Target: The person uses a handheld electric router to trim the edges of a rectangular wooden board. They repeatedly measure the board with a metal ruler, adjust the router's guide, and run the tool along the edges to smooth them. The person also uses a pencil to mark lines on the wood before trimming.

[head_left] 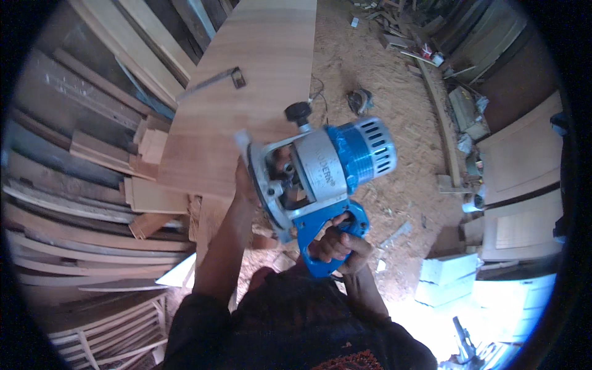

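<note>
Blue router (324, 163) near the board (265, 43) — right hand (339, 246) clasping handle (310, 229), left hand (245, 185) at base (271, 209), grip unclear — best steadied two-handed

The sawdust-strewn floor (407, 160) stretches right of centre; timber boards (102, 153) line the left side; bright light (425, 327) floods the lower right.

A blue-and-silver router (320, 161) is gripped by its blue handle (303, 229) in the right hand (336, 245) and met at its base by the partly hidden left hand (245, 184), while a square (238, 78) is laid on the wooden board (262, 43) beside the sawdust-strewn floor (401, 139).
</note>
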`<act>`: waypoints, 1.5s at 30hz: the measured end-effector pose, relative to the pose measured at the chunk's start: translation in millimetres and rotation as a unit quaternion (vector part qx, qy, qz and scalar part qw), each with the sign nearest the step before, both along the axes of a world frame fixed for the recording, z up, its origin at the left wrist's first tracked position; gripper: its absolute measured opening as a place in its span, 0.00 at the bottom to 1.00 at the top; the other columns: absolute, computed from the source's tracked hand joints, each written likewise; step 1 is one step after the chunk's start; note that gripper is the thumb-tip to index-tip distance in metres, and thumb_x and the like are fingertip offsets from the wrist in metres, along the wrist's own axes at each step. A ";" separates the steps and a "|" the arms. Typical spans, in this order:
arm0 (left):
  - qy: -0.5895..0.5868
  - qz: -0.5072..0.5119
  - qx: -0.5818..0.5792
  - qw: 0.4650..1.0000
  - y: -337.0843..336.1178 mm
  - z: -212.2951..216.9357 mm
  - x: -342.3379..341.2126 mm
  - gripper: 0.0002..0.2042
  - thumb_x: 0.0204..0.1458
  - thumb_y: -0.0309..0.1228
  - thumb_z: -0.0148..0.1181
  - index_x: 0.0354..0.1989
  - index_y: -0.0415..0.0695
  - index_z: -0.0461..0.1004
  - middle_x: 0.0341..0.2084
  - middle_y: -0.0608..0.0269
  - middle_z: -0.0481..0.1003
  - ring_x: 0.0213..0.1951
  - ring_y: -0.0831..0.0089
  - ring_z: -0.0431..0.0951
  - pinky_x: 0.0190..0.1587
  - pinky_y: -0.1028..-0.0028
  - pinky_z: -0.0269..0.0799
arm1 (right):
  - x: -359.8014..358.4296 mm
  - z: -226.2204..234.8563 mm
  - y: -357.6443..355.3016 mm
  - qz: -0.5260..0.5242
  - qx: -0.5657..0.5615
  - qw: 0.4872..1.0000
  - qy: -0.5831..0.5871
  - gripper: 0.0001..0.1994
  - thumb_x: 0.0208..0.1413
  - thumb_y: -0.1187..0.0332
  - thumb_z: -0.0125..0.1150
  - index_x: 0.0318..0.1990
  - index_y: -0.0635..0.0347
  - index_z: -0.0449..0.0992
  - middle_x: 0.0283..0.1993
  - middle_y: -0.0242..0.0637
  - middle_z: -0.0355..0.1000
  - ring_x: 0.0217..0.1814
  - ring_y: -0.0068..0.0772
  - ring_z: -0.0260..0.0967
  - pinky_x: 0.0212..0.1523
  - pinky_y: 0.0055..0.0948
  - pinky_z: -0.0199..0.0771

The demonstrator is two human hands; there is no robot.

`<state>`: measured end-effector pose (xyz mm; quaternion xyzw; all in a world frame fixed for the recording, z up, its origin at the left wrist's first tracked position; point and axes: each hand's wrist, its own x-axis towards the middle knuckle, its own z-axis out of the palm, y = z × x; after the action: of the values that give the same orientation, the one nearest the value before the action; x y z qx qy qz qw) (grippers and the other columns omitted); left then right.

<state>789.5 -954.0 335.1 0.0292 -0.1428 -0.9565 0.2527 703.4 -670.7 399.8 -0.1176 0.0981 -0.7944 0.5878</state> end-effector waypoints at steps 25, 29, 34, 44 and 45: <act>-0.628 0.182 -0.717 0.241 -87.7 -102.3 86.5 0.39 0.66 0.56 0.47 0.76 0.37 0.54 0.78 0.40 0.48 0.79 0.45 0.44 0.77 0.47 0.39 | 137.1 -84.7 35.8 -0.235 0.505 0.689 0.463 0.17 0.54 0.71 0.75 0.49 0.64 0.79 0.35 0.30 0.78 0.34 0.19 0.75 0.35 0.23 0.75; -0.620 0.190 -0.712 0.269 -84.3 -100.0 87.6 0.40 0.67 0.56 0.48 0.78 0.39 0.53 0.79 0.40 0.46 0.80 0.44 0.42 0.77 0.46 0.38 | 153.8 -92.5 25.5 -0.231 0.493 0.727 0.418 0.16 0.53 0.74 0.76 0.48 0.63 0.79 0.37 0.28 0.78 0.36 0.16 0.73 0.37 0.22 0.74; -0.636 0.165 -0.711 0.251 -80.9 -93.3 89.5 0.39 0.68 0.56 0.43 0.78 0.39 0.52 0.79 0.42 0.45 0.80 0.47 0.40 0.78 0.48 0.36 | 158.5 -92.3 16.8 -0.247 0.466 0.704 0.476 0.12 0.53 0.76 0.74 0.44 0.62 0.78 0.35 0.27 0.77 0.35 0.16 0.73 0.35 0.22 0.73; -0.635 0.192 -0.712 0.232 -78.8 -93.7 87.5 0.38 0.68 0.57 0.41 0.77 0.39 0.54 0.78 0.43 0.48 0.80 0.51 0.43 0.77 0.48 0.37 | 158.9 -94.2 10.7 -0.251 0.488 0.672 0.497 0.09 0.53 0.78 0.72 0.38 0.61 0.77 0.30 0.26 0.75 0.30 0.16 0.70 0.31 0.22 0.71; -0.631 0.193 -0.712 0.240 -78.9 -94.1 87.6 0.38 0.68 0.57 0.41 0.77 0.39 0.54 0.78 0.43 0.48 0.80 0.51 0.43 0.77 0.48 0.37 | 158.8 -91.8 9.0 -0.250 0.487 0.669 0.503 0.09 0.53 0.78 0.72 0.38 0.61 0.77 0.30 0.26 0.74 0.30 0.16 0.70 0.30 0.22 0.70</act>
<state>877.1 -1032.9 241.0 0.4586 -0.8689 -0.0603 0.1762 862.2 -661.7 308.0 -0.1677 0.7776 -0.5711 0.2028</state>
